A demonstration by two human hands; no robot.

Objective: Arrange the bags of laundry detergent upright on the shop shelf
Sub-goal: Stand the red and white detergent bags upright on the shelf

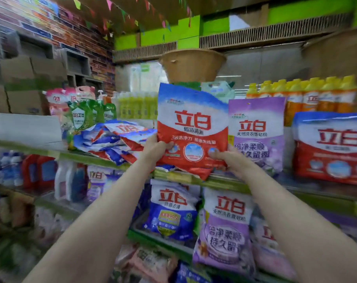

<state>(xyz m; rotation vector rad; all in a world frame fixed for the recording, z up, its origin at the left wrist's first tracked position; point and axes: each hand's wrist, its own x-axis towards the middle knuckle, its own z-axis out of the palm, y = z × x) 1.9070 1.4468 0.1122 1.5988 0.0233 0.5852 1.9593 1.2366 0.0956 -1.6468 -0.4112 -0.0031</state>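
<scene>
Both hands, left [155,147] and right [222,158], pinch red bag [192,127] bottom corners; set base flat on shelf [224,183], beside purple bag [257,135].

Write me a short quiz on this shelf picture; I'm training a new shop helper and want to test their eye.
1. True or false: the red and white bag is held by both the left hand and the right hand.
2. Which bag stands upright just to the right of the held bag? A) green pouch B) purple bag C) pink pouch
3. Fill in: the pile of blue and red bags left of the held bag lies ____ rather than upright.

Key:
1. True; each hand grips a lower corner.
2. B, the purple bag.
3. Flat.
</scene>
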